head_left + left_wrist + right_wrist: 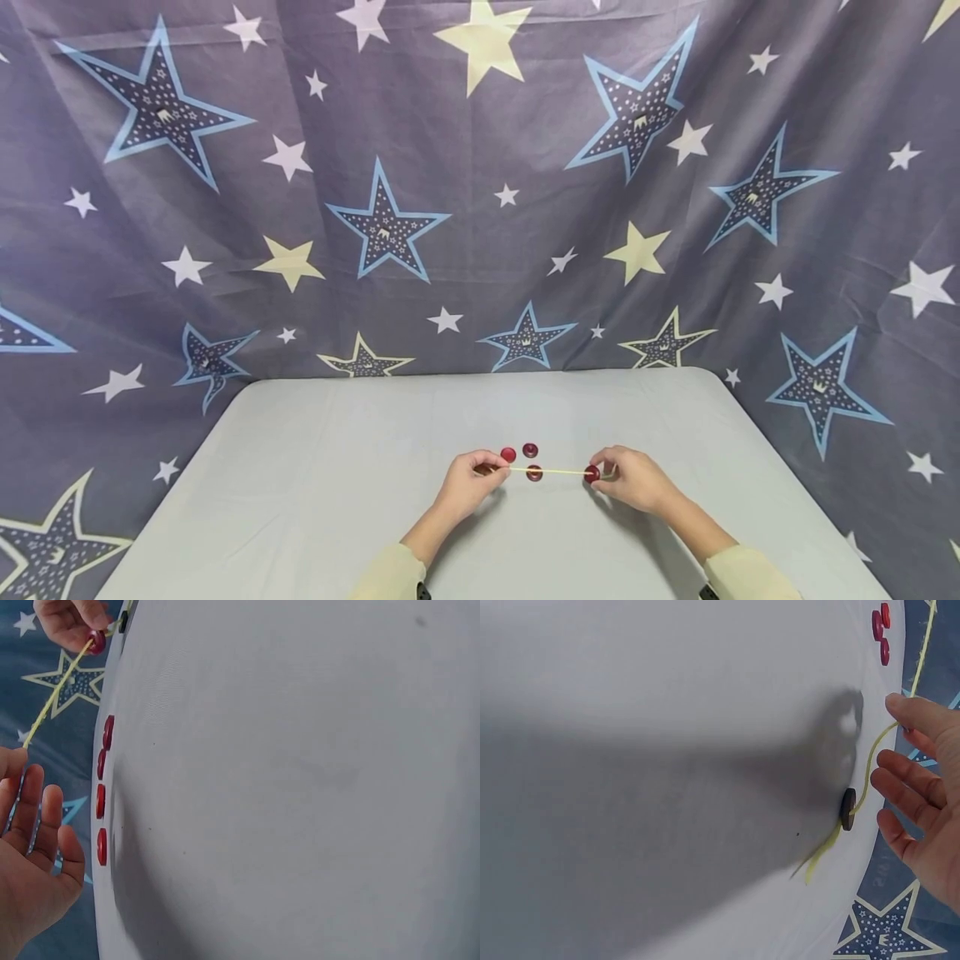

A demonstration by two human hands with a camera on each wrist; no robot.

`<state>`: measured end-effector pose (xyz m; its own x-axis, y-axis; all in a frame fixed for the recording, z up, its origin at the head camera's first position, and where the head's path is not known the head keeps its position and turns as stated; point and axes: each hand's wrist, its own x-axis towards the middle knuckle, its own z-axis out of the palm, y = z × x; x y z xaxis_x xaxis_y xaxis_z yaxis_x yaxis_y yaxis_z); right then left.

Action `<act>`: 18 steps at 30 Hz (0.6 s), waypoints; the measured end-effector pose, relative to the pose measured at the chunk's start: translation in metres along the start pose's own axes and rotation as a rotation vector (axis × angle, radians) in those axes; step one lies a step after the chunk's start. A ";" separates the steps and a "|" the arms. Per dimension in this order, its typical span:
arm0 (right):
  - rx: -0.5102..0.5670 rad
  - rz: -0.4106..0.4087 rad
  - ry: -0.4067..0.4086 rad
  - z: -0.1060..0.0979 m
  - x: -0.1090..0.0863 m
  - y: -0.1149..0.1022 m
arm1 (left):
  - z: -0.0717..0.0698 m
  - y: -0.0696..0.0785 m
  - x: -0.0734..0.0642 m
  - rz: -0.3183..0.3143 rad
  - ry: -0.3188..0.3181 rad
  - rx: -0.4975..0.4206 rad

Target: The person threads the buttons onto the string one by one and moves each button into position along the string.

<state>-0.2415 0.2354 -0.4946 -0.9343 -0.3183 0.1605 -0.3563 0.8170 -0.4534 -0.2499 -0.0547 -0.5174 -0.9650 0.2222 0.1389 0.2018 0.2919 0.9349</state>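
Observation:
A yellow string [558,472] is stretched nearly straight between the two hands. My left hand [467,485] pinches one end between thumb and forefinger, the other fingers held apart. At the string's other end, the thumb and forefinger of my right hand [637,482] pinch a dark red button [96,642] that the string passes through. Past the right fingers the string runs down to a dark button [848,809] at its tail, with loose strands hanging there. Between the hands lie a bright red button [508,455] and two dark red buttons, one farther back [530,450] and one overlapped by the string [534,478].
A white cloth-covered table [337,492] spreads beneath both hands. Behind it and at its sides hangs a grey curtain [465,275] printed with stars. In the left wrist view, several red buttons [101,801] stand in a row near the left hand.

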 end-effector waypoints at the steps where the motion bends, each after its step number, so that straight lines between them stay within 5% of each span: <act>1: 0.001 -0.001 0.000 0.000 0.000 0.000 | 0.000 0.000 0.000 0.000 0.000 -0.003; 18: 0.003 0.034 -0.005 0.000 0.000 0.006 | -0.003 0.019 -0.011 0.001 0.023 0.008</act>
<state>-0.2435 0.2405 -0.4975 -0.9457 -0.2933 0.1404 -0.3245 0.8258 -0.4613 -0.2360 -0.0548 -0.5005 -0.9683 0.2014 0.1477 0.2044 0.2995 0.9320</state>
